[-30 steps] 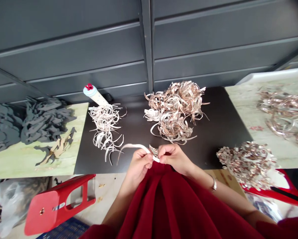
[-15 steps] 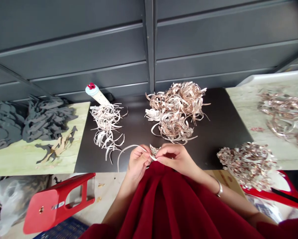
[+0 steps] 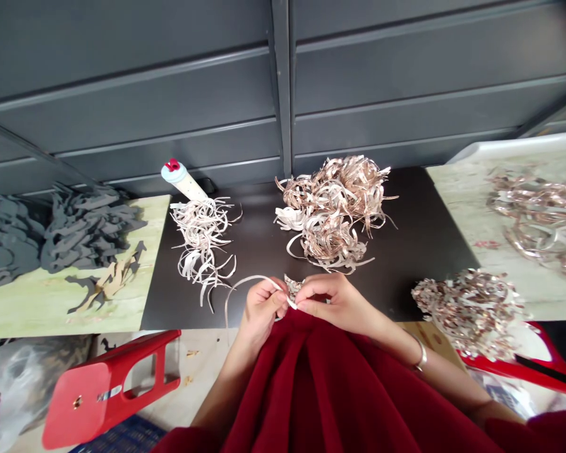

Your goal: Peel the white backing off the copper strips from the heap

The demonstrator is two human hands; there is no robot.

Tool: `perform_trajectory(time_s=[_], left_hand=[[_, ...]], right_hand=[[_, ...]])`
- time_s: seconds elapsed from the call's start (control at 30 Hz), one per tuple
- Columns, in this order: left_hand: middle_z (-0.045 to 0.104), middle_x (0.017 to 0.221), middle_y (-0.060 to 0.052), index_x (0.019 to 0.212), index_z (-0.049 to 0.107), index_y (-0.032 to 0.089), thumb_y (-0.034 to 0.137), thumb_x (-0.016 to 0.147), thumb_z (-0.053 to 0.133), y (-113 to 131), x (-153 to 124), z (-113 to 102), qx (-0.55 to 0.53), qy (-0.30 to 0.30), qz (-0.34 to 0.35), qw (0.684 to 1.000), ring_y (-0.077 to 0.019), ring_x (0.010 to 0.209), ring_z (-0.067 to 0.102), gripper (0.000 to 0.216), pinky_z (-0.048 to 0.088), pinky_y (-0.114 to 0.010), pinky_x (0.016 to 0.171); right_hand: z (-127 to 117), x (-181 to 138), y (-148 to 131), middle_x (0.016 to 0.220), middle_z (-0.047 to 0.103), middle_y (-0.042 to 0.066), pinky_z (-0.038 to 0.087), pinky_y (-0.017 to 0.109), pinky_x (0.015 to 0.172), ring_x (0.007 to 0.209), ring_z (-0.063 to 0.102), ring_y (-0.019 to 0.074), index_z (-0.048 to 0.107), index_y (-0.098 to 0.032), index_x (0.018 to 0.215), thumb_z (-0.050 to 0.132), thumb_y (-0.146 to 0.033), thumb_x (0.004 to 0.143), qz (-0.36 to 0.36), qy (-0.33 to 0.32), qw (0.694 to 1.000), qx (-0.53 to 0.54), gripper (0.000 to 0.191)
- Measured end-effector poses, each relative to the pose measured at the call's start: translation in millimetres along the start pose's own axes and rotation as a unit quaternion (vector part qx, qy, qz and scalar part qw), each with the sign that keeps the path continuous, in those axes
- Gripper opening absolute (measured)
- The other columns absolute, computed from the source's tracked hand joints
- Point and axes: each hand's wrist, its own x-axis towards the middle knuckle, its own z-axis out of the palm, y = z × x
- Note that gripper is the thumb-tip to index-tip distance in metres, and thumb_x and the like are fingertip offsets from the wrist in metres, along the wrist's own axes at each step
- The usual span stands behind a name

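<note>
left hand [image 3: 262, 308] pinched pale paper strip [image 3: 249, 277], right hand [image 3: 332, 303] clasped its tip beside patterned scrap [image 3: 293, 287]; strip light, springy, best held near end.

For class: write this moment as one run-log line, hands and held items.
left hand: holds curled cream paper strip | right hand: pinches strip's end | nearby: speckled pink-silver scrap

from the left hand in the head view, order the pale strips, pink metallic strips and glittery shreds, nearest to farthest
From the left hand:
1. Pale strips, ahead left
2. Pink metallic strips, ahead centre
3. Glittery shreds, far right
</note>
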Motion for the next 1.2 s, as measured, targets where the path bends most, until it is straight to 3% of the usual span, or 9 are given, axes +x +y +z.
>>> perform_trajectory(time_s=[0.1,0.2,0.4,0.53,0.73,0.9,1.0,1.1,1.2], left_hand=[[0.04,0.043,0.007,0.057,0.049,0.015,0.056,0.076,0.062,4,-2,0,0.107,-0.027,-0.019,0.994,-0.0045,0.04,0.031,0.047,0.023,-0.019,0.043],[0.044,0.046,0.005,0.059,0.049,0.016,0.049,0.085,0.053,15,-6,0,0.252,-0.02,0.006,0.968,-0.0072,0.045,0.037,0.042,0.028,-0.02,0.048],[0.053,0.059,0.002,0.064,0.052,0.016,0.035,0.082,0.06,37,-14,-2,0.39,-0.099,0.086,0.912,-0.0098,0.055,0.044,0.027,0.034,-0.021,0.056],[0.057,0.062,0.0,0.068,0.058,0.016,0.032,0.089,0.051,44,-16,-5,0.383,-0.146,0.084,0.908,-0.0119,0.058,0.049,0.027,0.036,-0.023,0.06],[0.063,0.071,-0.005,0.07,0.065,0.017,0.036,0.091,0.048,40,-17,-3,0.31,-0.128,0.082,0.939,-0.0172,0.07,0.057,0.033,0.04,-0.027,0.069],[0.065,0.08,-0.008,0.067,0.065,0.015,0.041,0.086,0.055,24,-19,-1,0.116,-0.132,0.024,0.984,-0.0208,0.08,0.059,0.034,0.042,-0.03,0.077],[0.066,0.089,-0.009,0.061,0.062,0.015,0.041,0.083,0.06,15,-21,-1,0.014,-0.101,-0.01,0.995,-0.0223,0.086,0.06,0.034,0.043,-0.031,0.079],[0.067,0.096,-0.008,0.063,0.061,0.016,0.036,0.086,0.056,11,-21,-2,0.071,-0.054,0.036,0.995,-0.0216,0.09,0.061,0.031,0.042,-0.031,0.083],[0.069,0.096,-0.008,0.068,0.062,0.017,0.027,0.088,0.053,12,-20,-4,0.24,-0.019,0.134,0.961,-0.0196,0.089,0.062,0.024,0.042,-0.028,0.08]], right_hand=[[-1,3,5,0.066,0.064,0.001,0.041,0.02,0.054,0.058,0.055,0.0094,0.068,-0.015,0.069,0.061,-0.017,0.079,0.012,-0.016,0.999,0.029,0.013],[2,4,10,0.067,0.064,0.002,0.041,0.021,0.056,0.059,0.056,0.0105,0.067,-0.014,0.069,0.06,-0.016,0.079,0.016,-0.001,0.999,0.032,0.013],[7,3,11,0.063,0.059,0.001,0.037,0.021,0.052,0.055,0.05,0.0092,0.062,-0.015,0.064,0.058,-0.015,0.08,-0.001,0.003,1.0,0.022,0.016],[6,5,9,0.063,0.059,0.0,0.039,0.021,0.054,0.056,0.051,0.0091,0.063,-0.015,0.065,0.059,-0.017,0.082,-0.033,-0.011,0.999,0.014,0.017],[-2,9,12,0.065,0.062,0.001,0.043,0.022,0.059,0.06,0.055,0.0104,0.063,-0.016,0.07,0.057,-0.027,0.088,-0.089,-0.069,0.992,0.049,0.022],[-19,14,16,0.074,0.063,0.005,0.047,0.024,0.067,0.07,0.059,0.0121,0.064,-0.015,0.077,0.052,-0.03,0.092,-0.13,-0.162,0.975,0.074,0.024],[-31,17,17,0.08,0.062,0.006,0.048,0.025,0.071,0.074,0.059,0.0122,0.066,-0.015,0.08,0.051,-0.028,0.093,-0.145,-0.186,0.971,0.043,0.023],[-37,18,19,0.089,0.064,0.008,0.049,0.027,0.077,0.083,0.062,0.0141,0.067,-0.015,0.086,0.051,-0.025,0.093,-0.157,-0.162,0.974,0.005,0.02],[-34,18,20,0.099,0.066,0.011,0.049,0.031,0.083,0.094,0.062,0.0168,0.067,-0.016,0.097,0.048,-0.029,0.094,-0.17,-0.139,0.975,-0.019,0.024]])
